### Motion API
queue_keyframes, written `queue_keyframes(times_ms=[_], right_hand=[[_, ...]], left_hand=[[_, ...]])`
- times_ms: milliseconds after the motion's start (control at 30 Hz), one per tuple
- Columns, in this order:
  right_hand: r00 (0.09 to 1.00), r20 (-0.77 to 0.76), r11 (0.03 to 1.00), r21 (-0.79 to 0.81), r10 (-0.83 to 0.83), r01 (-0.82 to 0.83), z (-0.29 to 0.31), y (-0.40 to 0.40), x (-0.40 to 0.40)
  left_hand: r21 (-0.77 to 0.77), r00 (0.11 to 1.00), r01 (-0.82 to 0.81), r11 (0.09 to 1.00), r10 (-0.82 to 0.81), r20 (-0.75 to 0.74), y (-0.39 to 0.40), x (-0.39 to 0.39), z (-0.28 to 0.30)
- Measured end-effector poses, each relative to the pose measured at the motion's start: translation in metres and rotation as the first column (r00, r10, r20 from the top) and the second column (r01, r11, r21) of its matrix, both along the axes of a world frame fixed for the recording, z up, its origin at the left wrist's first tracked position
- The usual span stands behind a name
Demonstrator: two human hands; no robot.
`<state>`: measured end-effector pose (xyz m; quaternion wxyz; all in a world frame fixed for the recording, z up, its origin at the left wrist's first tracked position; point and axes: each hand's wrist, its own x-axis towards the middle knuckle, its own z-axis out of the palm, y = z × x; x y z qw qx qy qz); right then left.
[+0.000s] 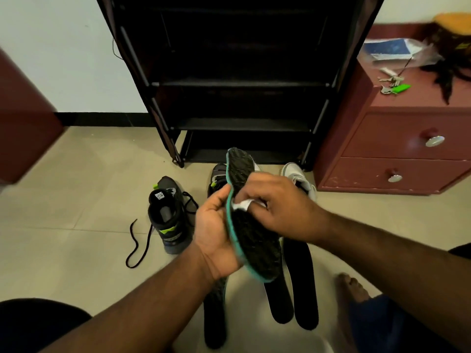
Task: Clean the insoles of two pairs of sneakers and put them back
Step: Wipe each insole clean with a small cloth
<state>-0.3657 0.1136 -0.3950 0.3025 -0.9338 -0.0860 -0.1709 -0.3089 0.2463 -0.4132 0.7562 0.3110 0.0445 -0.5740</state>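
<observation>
Wiping is under way on one insole: the left hand (216, 233) grips the long black insole with a teal foam edge (251, 220) by its side, fingers curled round the rim, while the right hand (276, 207) pinches a small crumpled white cloth (242, 204) against its dark textured face near the middle. Below the fingers, three more flat black insoles (281, 289) lie on the pale tiled floor, so I judge all four are out of the shoes and none is back in yet. Left of the fingers sits a black sneaker with lime accents and loose laces (169, 215); its mate (216, 178) and a white sneaker (299, 178) lie just beyond them. Whether the floor insoles are already clean cannot be told.
</observation>
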Motion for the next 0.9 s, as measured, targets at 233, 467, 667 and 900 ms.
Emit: queue_keyframes(times_ms=[233,467,667,900], right_hand=[[0.995,0.095,0.999,-0.032,0.007,-0.004,0.001,0.006,0.001],[0.986,0.096,0.991,0.001,0.136,-0.136,0.007,0.012,-0.006],[0.977,0.09,0.975,-0.127,0.194,-0.182,0.004,0.019,-0.01],[0.979,0.082,0.982,-0.045,0.187,-0.183,0.007,0.017,-0.007]], left_hand=[[0.03,1.0,0.016,0.999,-0.016,0.005,0.003,-0.001,-0.009],[-0.056,0.992,-0.071,0.996,0.077,0.102,0.005,0.02,0.002],[-0.08,0.996,0.043,0.996,-0.037,0.077,0.0,0.012,-0.005],[-0.123,0.988,-0.084,0.989,0.098,0.116,-0.003,0.025,0.005]])
